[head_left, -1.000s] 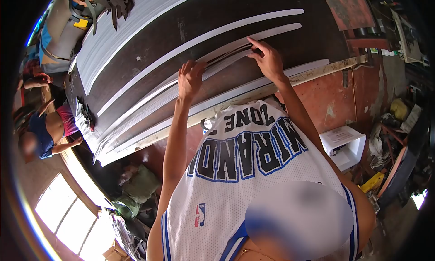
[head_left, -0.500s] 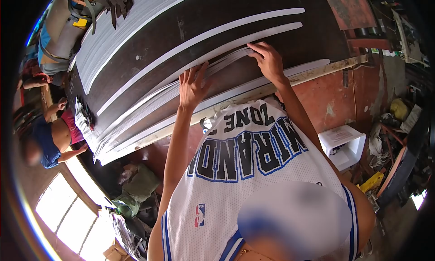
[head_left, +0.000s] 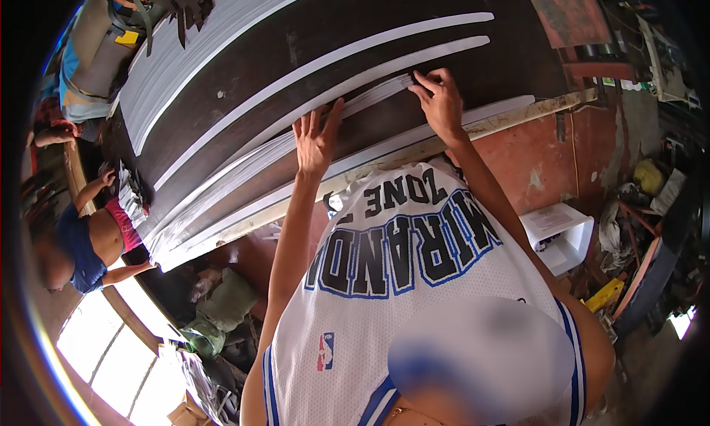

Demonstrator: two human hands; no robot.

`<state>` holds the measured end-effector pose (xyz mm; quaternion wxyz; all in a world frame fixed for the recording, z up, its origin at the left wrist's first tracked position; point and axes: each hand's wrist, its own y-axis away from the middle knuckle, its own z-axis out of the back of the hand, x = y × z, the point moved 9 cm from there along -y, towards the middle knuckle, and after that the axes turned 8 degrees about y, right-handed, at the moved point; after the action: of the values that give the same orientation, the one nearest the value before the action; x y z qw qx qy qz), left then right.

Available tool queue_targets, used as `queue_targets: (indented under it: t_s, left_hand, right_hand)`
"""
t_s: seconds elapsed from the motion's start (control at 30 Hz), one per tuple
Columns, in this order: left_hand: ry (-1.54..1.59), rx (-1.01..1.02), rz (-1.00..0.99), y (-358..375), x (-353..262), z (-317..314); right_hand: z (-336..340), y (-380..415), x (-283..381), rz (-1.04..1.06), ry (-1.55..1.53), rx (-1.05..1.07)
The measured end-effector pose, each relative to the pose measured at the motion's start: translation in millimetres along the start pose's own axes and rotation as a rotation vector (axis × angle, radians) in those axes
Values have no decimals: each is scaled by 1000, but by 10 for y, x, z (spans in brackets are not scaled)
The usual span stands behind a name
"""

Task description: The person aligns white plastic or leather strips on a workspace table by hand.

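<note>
My left hand (head_left: 316, 143) lies flat with fingers spread, its fingertips on a bundle of thin white strips (head_left: 377, 92) on the dark table. At the bundle's right end, the thumb and fingers of my right hand (head_left: 441, 104) pinch the strip ends. One loose white strip (head_left: 414, 55) lies just beyond the bundle, and another white strip (head_left: 399, 32) lies farther off. On the near side, a wider white strip (head_left: 481, 119) runs along the table edge. Toward the left the bundle fans out into several layers.
The dark table (head_left: 510, 56) has a worn near edge. A thick stack of white strips (head_left: 177, 78) lies at its far left. Another person (head_left: 96, 234) stands at the left end, one hand near the strip ends. A white plastic container (head_left: 566, 241) sits below on the right.
My right hand has shifted slightly right at the bundle's end, and the strip ends look more gathered. The person at the left has moved an arm to the strips' left end.
</note>
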<state>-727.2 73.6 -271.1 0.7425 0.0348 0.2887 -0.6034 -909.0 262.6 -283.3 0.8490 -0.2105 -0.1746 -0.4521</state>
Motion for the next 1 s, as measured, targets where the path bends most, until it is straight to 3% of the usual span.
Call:
queue_targets:
  t_s: [0.07, 0.2, 0.5, 0.7, 0.93, 1.0]
  left_hand:
    - [-119, 44, -27, -26, -78, -46]
    - [-69, 80, -22, -59, -132, -117]
    - [-36, 155, -68, -189, -220, -266]
    - [-30, 162, -58, -120, -109, -235]
    - [-58, 117, -67, -71, -54, -180]
    - [-61, 128, -61, -71, -38, -186]
  right_hand:
    - [4, 32, 70, 20, -14, -59]
    - [-80, 81, 89, -49, -54, -37]
    - [0, 73, 288, 151, 42, -129]
    - [-206, 135, 314, 44, -34, 2]
    - [-117, 107, 424, 109, 19, -119]
    - [-200, 140, 463, 119, 45, -40]
